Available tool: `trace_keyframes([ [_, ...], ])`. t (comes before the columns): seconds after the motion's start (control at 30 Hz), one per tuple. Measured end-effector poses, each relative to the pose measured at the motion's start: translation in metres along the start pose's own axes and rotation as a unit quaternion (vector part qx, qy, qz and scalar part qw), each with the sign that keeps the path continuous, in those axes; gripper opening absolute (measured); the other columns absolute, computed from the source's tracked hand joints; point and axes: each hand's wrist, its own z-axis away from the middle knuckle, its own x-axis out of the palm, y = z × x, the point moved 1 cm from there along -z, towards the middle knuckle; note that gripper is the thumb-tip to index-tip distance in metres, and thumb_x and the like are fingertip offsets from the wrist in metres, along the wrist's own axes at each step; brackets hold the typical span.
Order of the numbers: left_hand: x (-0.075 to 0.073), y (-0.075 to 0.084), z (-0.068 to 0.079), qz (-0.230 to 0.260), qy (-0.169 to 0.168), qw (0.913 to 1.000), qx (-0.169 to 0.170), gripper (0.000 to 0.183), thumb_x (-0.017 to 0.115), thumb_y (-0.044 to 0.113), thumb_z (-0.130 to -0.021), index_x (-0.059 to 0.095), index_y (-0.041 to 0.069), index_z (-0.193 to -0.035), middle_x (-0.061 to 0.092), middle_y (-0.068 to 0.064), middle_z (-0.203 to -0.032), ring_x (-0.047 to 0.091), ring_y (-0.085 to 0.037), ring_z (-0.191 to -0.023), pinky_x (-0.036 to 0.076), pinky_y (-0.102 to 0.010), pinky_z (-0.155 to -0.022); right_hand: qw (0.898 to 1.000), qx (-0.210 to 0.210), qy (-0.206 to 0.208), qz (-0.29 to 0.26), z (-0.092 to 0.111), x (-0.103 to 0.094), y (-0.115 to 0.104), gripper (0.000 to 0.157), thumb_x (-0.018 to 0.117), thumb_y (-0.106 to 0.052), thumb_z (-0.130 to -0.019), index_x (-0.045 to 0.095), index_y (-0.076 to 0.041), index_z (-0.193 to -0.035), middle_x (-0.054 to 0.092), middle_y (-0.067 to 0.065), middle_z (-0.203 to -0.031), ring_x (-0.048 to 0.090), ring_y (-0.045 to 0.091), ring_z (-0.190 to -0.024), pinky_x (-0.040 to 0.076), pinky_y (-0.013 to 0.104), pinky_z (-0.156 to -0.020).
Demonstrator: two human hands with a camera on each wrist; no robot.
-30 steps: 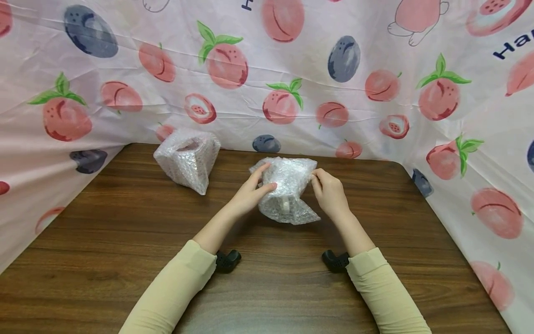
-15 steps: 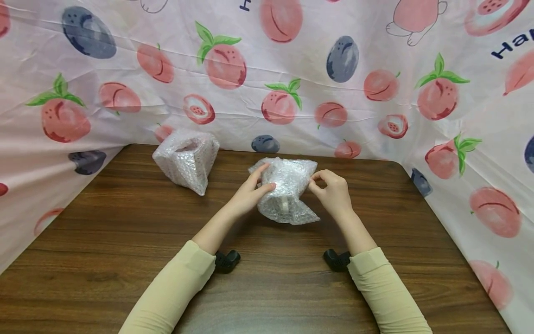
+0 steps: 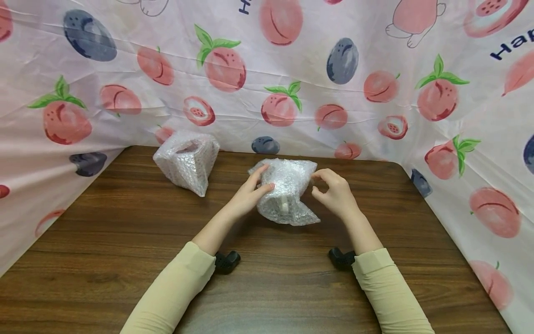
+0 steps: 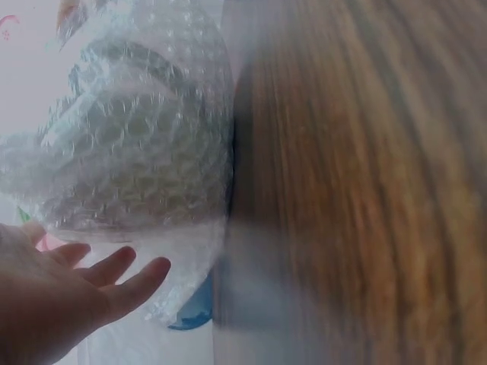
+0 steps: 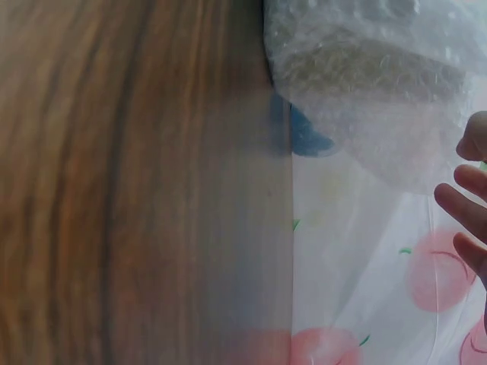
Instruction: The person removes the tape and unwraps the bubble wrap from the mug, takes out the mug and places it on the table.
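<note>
A clear bubble-wrapped bundle (image 3: 288,185) sits on the wooden table towards the back, a loose flap pointing right at its near side. A small white patch shows through its front; what lies inside cannot be told. My left hand (image 3: 247,195) holds the bundle's left side, thumb across the front and fingers spread along the far side. Beside the right edge hovers my right hand (image 3: 337,195), thumb and forefinger parted with nothing visible between them. In the right wrist view its fingers (image 5: 464,209) hang loosely bent, apart from the bubble wrap (image 5: 373,76).
Another bubble-wrapped bundle (image 3: 187,160), box-like with a hollow at its top, stands at the back left. Fruit-print cloth (image 3: 313,93) walls the table (image 3: 267,287) at the back and sides. Black wrist devices (image 3: 228,262) sit under both forearms.
My right hand has drawn a little to the right, and its pinched thumb and forefinger have come apart at the wrap's edge. The left hand and both bundles look unmoved.
</note>
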Motion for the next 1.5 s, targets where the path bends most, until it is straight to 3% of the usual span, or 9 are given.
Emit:
trace_keyframes([
  [0.17,-0.001,-0.005,-0.001,-0.01,0.002,0.9999,0.012,0.067,0.054,0.034,-0.097,0.022,0.019,-0.153,0.017,-0.009,-0.157,0.026,-0.04,-0.136,0.027,-0.055,-0.106,1.0,0.018,0.007,-0.022,0.001,-0.002,0.002,0.036,0.07,0.011,-0.074,0.064,0.002,-0.108,0.064,0.016,-0.103,0.063,0.034,-0.09,0.05,0.041,-0.082],
  [0.33,-0.002,-0.002,0.001,-0.052,0.027,0.9973,0.045,0.065,0.057,0.032,-0.096,0.029,0.013,-0.151,0.018,-0.011,-0.157,0.022,-0.034,-0.14,0.024,-0.053,-0.108,0.999,0.031,-0.005,-0.019,0.001,-0.004,0.002,0.049,0.066,0.013,-0.077,0.062,-0.003,-0.123,0.058,0.013,-0.118,0.058,0.03,-0.102,0.048,0.04,-0.085],
  [0.63,-0.006,0.005,0.004,-0.108,0.035,0.986,0.122,0.06,0.058,0.029,-0.096,0.036,0.007,-0.148,0.025,-0.011,-0.155,0.02,-0.024,-0.142,0.021,-0.051,-0.11,0.998,0.044,-0.038,-0.024,0.005,-0.003,0.002,0.057,0.06,0.014,-0.08,0.056,-0.007,-0.133,0.05,0.011,-0.133,0.053,0.026,-0.111,0.043,0.04,-0.073],
  [1.0,-0.006,0.013,0.008,-0.157,0.025,0.979,0.129,0.075,0.074,0.034,-0.084,0.04,0.008,-0.146,0.026,-0.011,-0.154,0.021,-0.026,-0.141,0.021,-0.051,-0.11,0.996,0.073,-0.048,-0.032,0.007,-0.001,0.001,0.057,0.055,0.013,-0.082,0.055,-0.008,-0.135,0.049,0.01,-0.136,0.052,0.025,-0.11,0.042,0.041,-0.07],
  [1.13,-0.006,0.013,0.008,-0.16,0.024,0.9773,0.137,0.077,0.076,0.033,-0.082,0.041,0.007,-0.145,0.027,-0.013,-0.153,0.021,-0.027,-0.141,0.021,-0.051,-0.11,0.995,0.08,-0.044,-0.039,0.008,0.0,0.0,0.053,0.054,0.011,-0.084,0.055,-0.006,-0.134,0.049,0.01,-0.136,0.052,0.025,-0.112,0.043,0.041,-0.075],
  [1.33,-0.007,0.013,0.007,-0.166,0.031,0.9741,0.151,0.07,0.073,0.029,-0.086,0.042,0.005,-0.144,0.03,-0.014,-0.152,0.023,-0.025,-0.141,0.021,-0.047,-0.111,0.994,0.088,-0.043,-0.047,0.007,0.0,-0.005,0.044,0.056,0.0,-0.089,0.056,-0.003,-0.133,0.049,0.013,-0.136,0.048,0.028,-0.122,0.04,0.046,-0.097],
  [1.5,-0.011,0.015,0.009,-0.158,0.032,0.9748,0.155,0.065,0.068,0.029,-0.09,0.04,0.005,-0.144,0.033,-0.013,-0.151,0.025,-0.023,-0.14,0.023,-0.044,-0.111,0.992,0.1,-0.059,-0.047,0.006,0.0,-0.011,0.044,0.06,-0.015,-0.093,0.054,-0.004,-0.135,0.046,0.012,-0.138,0.049,0.031,-0.12,0.039,0.049,-0.098],
])
